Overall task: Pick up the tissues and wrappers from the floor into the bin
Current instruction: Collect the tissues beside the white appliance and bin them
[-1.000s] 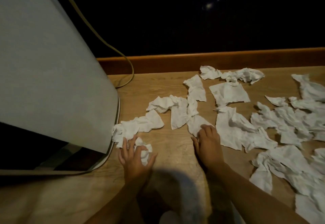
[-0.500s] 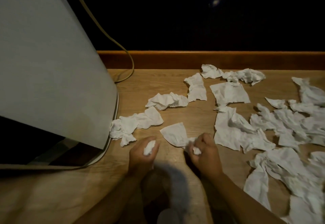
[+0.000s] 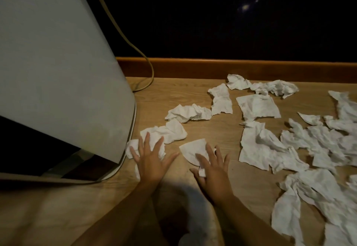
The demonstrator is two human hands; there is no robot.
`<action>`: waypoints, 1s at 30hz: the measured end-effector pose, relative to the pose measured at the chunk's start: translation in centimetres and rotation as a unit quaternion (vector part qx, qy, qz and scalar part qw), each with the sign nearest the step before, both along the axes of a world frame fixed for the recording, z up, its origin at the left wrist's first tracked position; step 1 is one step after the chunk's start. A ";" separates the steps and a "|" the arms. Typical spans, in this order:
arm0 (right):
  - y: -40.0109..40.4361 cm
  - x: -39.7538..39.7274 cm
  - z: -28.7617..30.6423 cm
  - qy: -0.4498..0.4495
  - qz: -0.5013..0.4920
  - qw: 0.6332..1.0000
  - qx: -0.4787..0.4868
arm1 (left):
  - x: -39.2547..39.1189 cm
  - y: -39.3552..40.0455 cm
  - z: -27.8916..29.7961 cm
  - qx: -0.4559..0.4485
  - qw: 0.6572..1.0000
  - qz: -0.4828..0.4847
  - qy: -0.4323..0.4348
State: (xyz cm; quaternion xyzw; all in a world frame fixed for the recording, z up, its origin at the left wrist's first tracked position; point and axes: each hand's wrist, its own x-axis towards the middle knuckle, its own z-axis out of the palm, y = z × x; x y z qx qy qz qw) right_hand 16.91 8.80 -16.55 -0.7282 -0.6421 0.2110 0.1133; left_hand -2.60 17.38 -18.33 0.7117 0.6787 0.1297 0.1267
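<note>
Nearest to us, two bare forearms reach forward over a wooden floor, with a dark shadow pooled between them. Our left hand lies flat with its fingers spread wide, pressing on a crumpled white tissue that sits just beside the lower edge of a large pale bin. A small scrap of tissue shows under the palm of that hand. Our right hand is also spread open, its fingers resting on a flatter piece of tissue, with another small white scrap tucked beneath the thumb side. Neither hand is closed around anything.

To the right we see many more white tissues scattered over the floor (some flat, some bunched), overlapping in a loose heap that runs toward the right edge. A little farther out lie a rumpled tissue, an oblong one and a squarish sheet.

The bin fills the left side, tilted, its dark opening facing low and left. Behind it a yellowish cable curves down to the floor. Farthest away, a wooden skirting board runs below a dark wall.
</note>
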 end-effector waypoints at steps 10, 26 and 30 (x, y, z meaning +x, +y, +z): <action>-0.9 1.9 0.6 0.162 -0.071 0.980 0.095 | 1.6 1.0 -0.3 0.043 0.981 -0.044 -0.182; 15.9 0.7 2.0 -0.068 0.110 0.989 -0.076 | 2.6 3.6 -0.3 0.052 0.992 -0.042 -0.107; 12.9 1.0 0.6 -0.002 0.086 0.996 0.006 | 2.9 3.9 -0.7 0.064 0.988 -0.026 -0.142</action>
